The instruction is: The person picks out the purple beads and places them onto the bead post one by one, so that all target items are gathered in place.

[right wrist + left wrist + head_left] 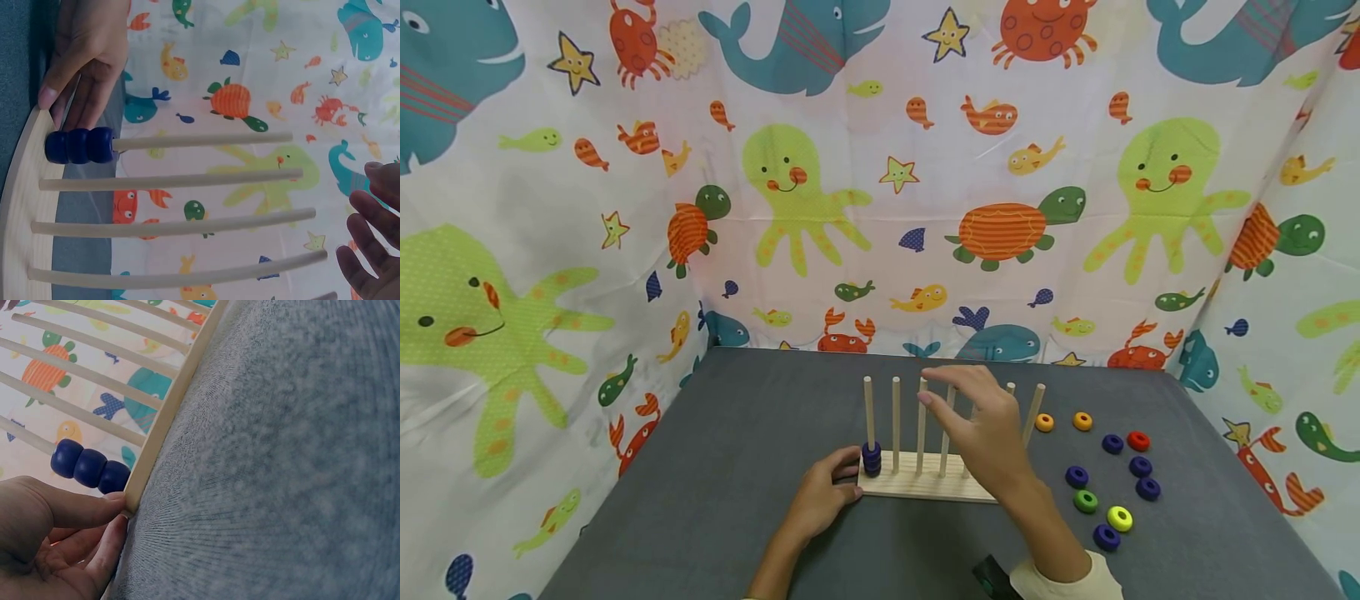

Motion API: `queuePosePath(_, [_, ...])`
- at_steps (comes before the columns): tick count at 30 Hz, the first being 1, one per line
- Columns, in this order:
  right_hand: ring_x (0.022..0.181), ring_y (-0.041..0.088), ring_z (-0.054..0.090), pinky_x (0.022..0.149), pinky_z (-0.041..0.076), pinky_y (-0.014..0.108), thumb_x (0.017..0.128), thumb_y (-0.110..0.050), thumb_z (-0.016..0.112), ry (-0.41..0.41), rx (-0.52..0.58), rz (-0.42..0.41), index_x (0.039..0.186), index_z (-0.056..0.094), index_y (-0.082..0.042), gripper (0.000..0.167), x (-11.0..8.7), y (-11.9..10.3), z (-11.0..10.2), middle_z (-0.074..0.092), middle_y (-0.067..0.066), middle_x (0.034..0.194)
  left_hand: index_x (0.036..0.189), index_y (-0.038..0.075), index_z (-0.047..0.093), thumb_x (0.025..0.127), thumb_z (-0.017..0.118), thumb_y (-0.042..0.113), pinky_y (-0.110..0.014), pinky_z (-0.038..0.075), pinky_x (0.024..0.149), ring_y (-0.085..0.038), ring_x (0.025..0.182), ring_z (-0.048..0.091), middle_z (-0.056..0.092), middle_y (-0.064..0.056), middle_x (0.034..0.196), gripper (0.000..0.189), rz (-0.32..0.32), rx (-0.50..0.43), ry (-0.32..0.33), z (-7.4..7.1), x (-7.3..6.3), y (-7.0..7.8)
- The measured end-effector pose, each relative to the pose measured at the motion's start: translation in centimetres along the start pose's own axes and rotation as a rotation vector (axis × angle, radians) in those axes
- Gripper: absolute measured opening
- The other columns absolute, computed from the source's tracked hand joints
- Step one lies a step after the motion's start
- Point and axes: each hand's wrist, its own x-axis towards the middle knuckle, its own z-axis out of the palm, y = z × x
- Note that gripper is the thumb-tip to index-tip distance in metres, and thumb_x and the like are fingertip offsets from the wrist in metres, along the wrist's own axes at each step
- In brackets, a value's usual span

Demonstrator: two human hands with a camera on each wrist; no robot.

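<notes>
A pale wooden board (917,484) with several upright pegs stands on the grey table. On its leftmost peg sit three dark blue rings (89,465), stacked down at the base. My left hand (822,492) pinches the board's left end between thumb and fingers, beside that stack. Above the middle pegs is my right hand (988,429), its thumb and fingers apart with nothing between them. In the right wrist view its fingertips (359,250) are near the peg tops. The right hand and forearm hide part of the board and some pegs in the head view.
To the right of the board lie loose rings: several dark blue ones (1107,537), two orange ones (1082,421), a red ring (1138,441), a green ring (1086,501) and a yellow ring (1120,518). A curtain (850,208) printed with sea animals hangs around the table.
</notes>
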Motion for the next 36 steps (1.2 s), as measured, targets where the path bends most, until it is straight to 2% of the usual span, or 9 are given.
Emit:
queuePosePath(4, [0.105,0.02,0.067,0.092,0.051,0.018,0.087,-0.004,0.086,0.034,0.007,0.013,0.117,0.08,-0.011,0.032,-0.7,0.6,-0.7,0.079,-0.001,0.113,0.147,-0.003,0.057,0.088,0.074,-0.008,-0.034,0.062,0.096,-0.039,0.13,0.065,0.06,-0.025,0.147,0.061,-0.006,0.023,-0.002,0.0,0.0,-0.1])
queuePosePath(11, [0.098,0.016,0.065,0.09,0.05,0.015,0.092,-0.002,0.081,0.061,0.013,0.086,0.117,0.08,-0.009,0.027,-2.2,1.6,-2.3,0.078,0.0,0.111,0.147,-0.003,0.057,0.088,0.075,-0.008,-0.035,0.062,0.097,-0.039,0.13,0.064,0.06,-0.025,0.148,0.062,-0.019,0.023,-0.004,0.0,0.0,0.0])
queuePosePath(14, [0.095,0.012,0.067,0.096,0.048,0.012,0.092,-0.001,0.08,0.07,0.003,0.118,0.117,0.08,-0.009,0.026,-2.9,2.1,-3.1,0.078,0.0,0.111,0.147,-0.003,0.057,0.088,0.075,-0.008,-0.035,0.062,0.097,-0.039,0.13,0.064,0.06,-0.024,0.148,0.062,-0.024,0.019,-0.005,0.0,0.0,0.0])
queuePosePath(17, [0.092,0.008,0.066,0.092,0.05,0.011,0.093,-0.003,0.08,0.072,-0.014,0.157,0.117,0.08,-0.012,0.026,-3.6,2.8,-3.9,0.078,-0.001,0.111,0.148,-0.003,0.057,0.088,0.074,-0.008,-0.035,0.062,0.097,-0.039,0.131,0.064,0.06,-0.024,0.148,0.062,-0.026,0.015,-0.006,0.0,0.0,0.0])
queuePosePath(20, [0.091,0.005,0.066,0.08,0.053,0.012,0.095,-0.005,0.079,0.07,-0.024,0.198,0.117,0.08,-0.014,0.024,-4.3,3.6,-4.5,0.077,-0.002,0.11,0.148,-0.003,0.057,0.088,0.074,-0.008,-0.034,0.062,0.097,-0.039,0.131,0.064,0.06,-0.025,0.148,0.062,-0.023,0.015,-0.005,0.0,0.0,0.0])
queuePosePath(22, [0.091,0.003,0.066,0.078,0.053,0.011,0.096,-0.006,0.078,0.071,-0.029,0.223,0.116,0.079,-0.014,0.022,-4.8,4.0,-5.0,0.078,-0.002,0.109,0.148,-0.003,0.056,0.088,0.074,-0.008,-0.034,0.061,0.097,-0.039,0.131,0.063,0.059,-0.025,0.149,0.062,-0.022,0.015,-0.005,0.0,0.0,0.0])
queuePosePath(27, [0.095,0.001,0.066,0.085,0.052,0.009,0.096,-0.007,0.078,0.076,-0.047,0.291,0.115,0.079,-0.008,0.019,-5.8,4.8,-6.0,0.078,-0.001,0.108,0.148,-0.003,0.056,0.088,0.074,-0.007,-0.035,0.061,0.098,-0.039,0.131,0.063,0.059,-0.025,0.149,0.062,-0.022,0.019,-0.004,-0.1,-0.1,0.1])
queuePosePath(36, [0.098,-0.007,0.063,0.085,0.05,0.006,0.099,-0.015,0.077,0.07,-0.136,0.409,0.117,0.079,-0.007,0.02,-7.6,6.2,-7.8,0.079,0.003,0.113,0.148,-0.003,0.056,0.089,0.075,-0.006,-0.035,0.061,0.099,-0.04,0.132,0.062,0.059,-0.025,0.149,0.063,-0.029,0.01,-0.007,-0.2,-0.1,0.0])
